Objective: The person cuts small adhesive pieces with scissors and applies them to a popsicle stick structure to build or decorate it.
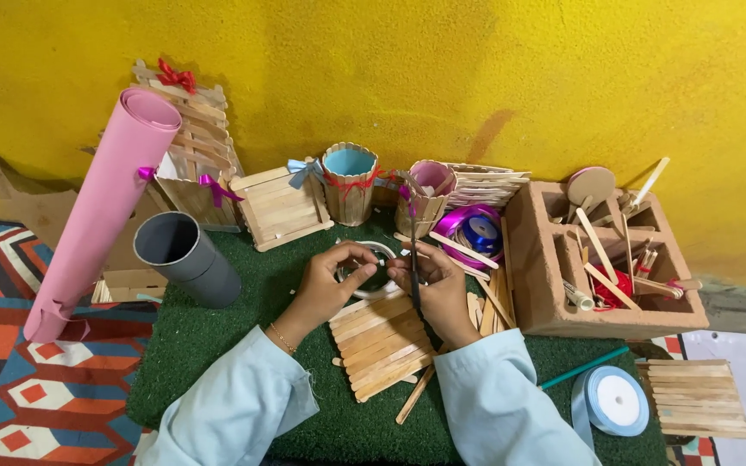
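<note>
1. While your head camera looks straight down, your left hand [331,274] pinches the rim of a clear tape roll [371,269], thumb and fingertips closed on its near-left edge, holding it just above the green mat [218,345].
2. Your right hand [439,289] sits against the roll's right side, fingers curled shut around a thin dark tool [414,259] that stands nearly upright; it could be scissors or a blade, the view's too small to say.
3. That tape roll hangs between both hands, right over the far end of a flat panel of craft sticks [383,341] lying on the mat in front of you.
4. Loose craft sticks [414,395] lie at the panel's near edge, one angled out towards your right sleeve.
5. Off to your left, a grey tube [185,257] lies on its side, with a rolled pink sheet [101,207] leaning against the yellow wall [477,69] behind it.
6. Along the wall stands a row of stick-built pieces: a flat square box [280,207], a round cup with a blue lining [350,183], and a smaller pink-lined cup [427,197].
7. A purple ribbon spool [474,231] sits just right of your right hand, near a brown cardboard organiser [528,285] stuffed with sticks.
8. Down by your right elbow, a pale blue ribbon roll [612,401] rests beside another stick panel [697,397].
</note>
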